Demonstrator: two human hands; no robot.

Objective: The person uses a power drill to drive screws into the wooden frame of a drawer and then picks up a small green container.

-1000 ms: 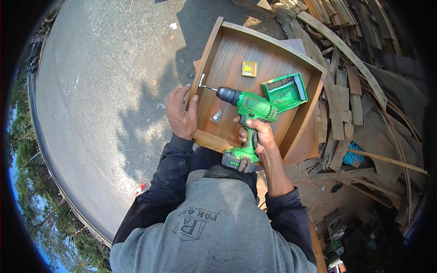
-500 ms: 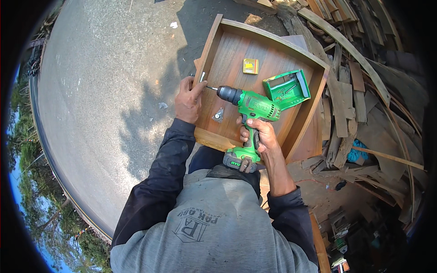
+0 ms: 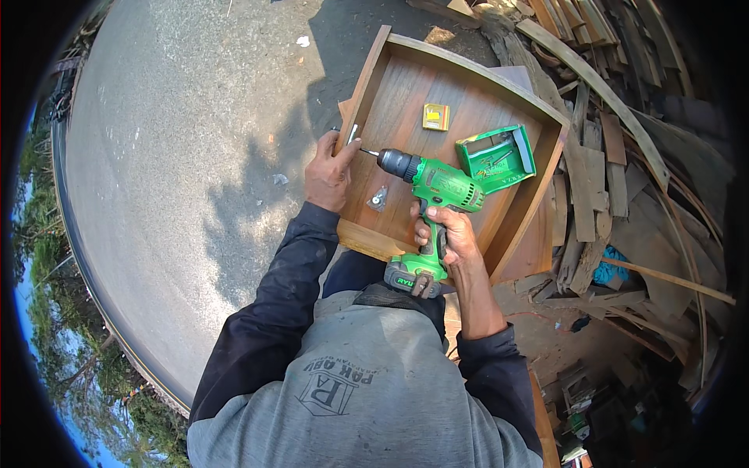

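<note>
My right hand (image 3: 452, 232) is wrapped around the grip of a green and black cordless drill (image 3: 446, 187). Its thin bit points left at the inner face of the left board of a wooden drawer (image 3: 468, 64). Across that board lies my left hand (image 3: 328, 173), thumb on the inside and fingers reaching the outside, pinching it close to the bit tip. A short silver metal piece (image 3: 353, 133) shows at the board's top edge, just above the left thumb. The contact between bit and board is partly hidden by the fingers.
Inside the drawer are a small yellow box (image 3: 436, 117), an open green box (image 3: 497, 160) with loose screws, and a clear packet (image 3: 378, 199) of small hardware. Stacked scrap wood (image 3: 581, 187) fills the right side. Grey pavement (image 3: 179, 140) stretches to the left.
The drawer, drill and both hands appear shifted slightly right together in the picture. Both holds look the same, and the bit stays by the left board.
</note>
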